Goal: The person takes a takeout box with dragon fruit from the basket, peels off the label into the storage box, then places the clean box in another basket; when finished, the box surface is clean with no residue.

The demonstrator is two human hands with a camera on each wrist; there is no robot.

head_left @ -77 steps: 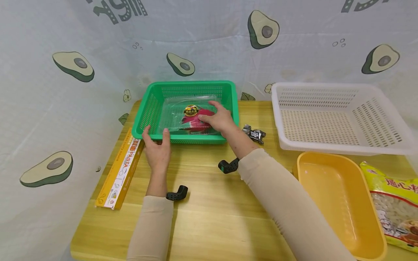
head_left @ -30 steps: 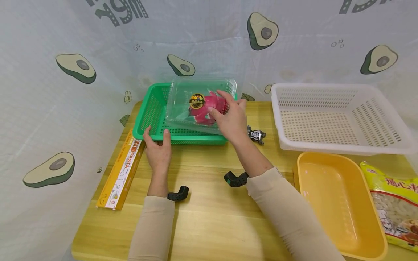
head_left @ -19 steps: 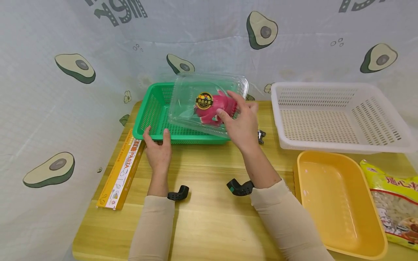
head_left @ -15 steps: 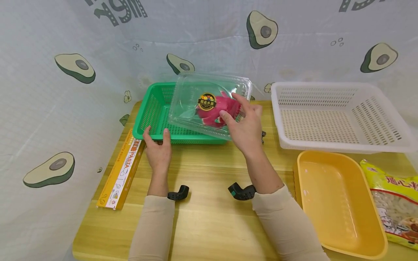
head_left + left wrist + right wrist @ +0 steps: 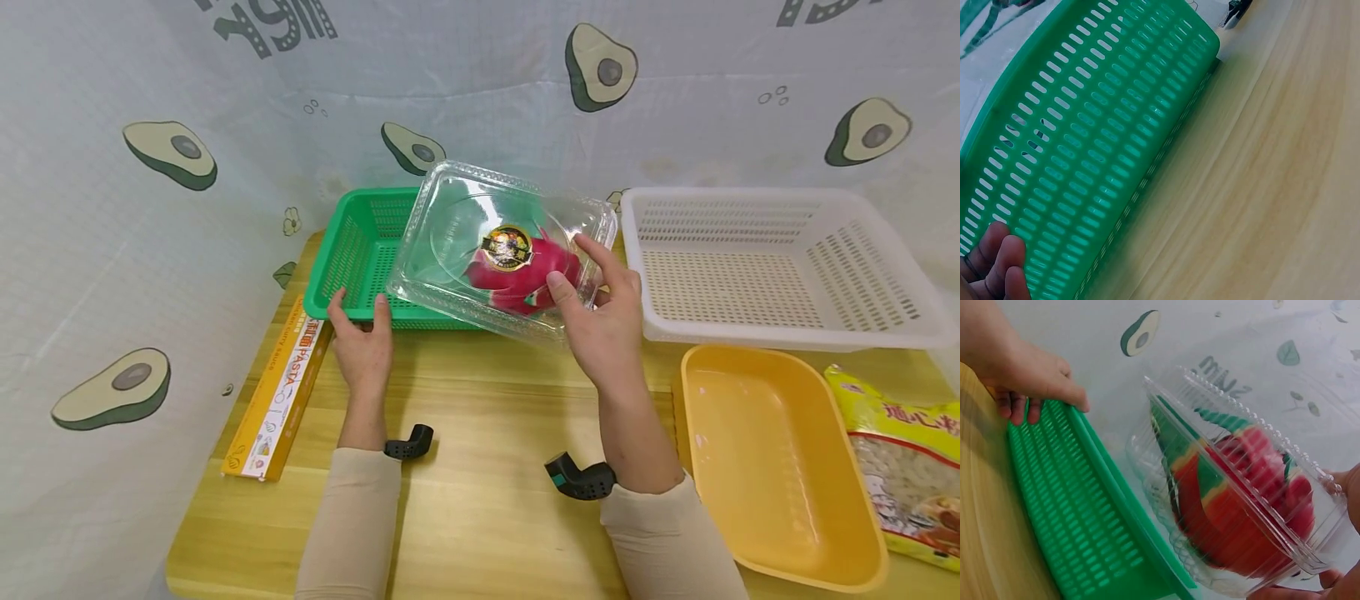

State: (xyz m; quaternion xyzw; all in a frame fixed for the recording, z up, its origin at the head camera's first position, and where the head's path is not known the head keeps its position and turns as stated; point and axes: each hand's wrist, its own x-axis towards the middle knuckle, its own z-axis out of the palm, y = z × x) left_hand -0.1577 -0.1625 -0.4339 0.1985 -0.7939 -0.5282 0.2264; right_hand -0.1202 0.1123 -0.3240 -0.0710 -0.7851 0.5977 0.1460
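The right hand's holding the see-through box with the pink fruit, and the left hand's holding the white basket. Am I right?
Nearly! The left hand is holding the green basket, as the head view shows. The right hand does hold the see-through box with the pink fruit.

Site: curtained recording nook; room beyond hidden.
Avocado-print cloth (image 5: 480,75) hangs behind and left of a wooden table (image 5: 480,425); person wears wrist cameras (image 5: 581,478).

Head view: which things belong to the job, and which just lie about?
Apparently in the job:
clear container, held in right hand
pink item inside
green basket, left hand on rim

Lying about, untouched:
pasta box
white basket
orange tub
yellow packet
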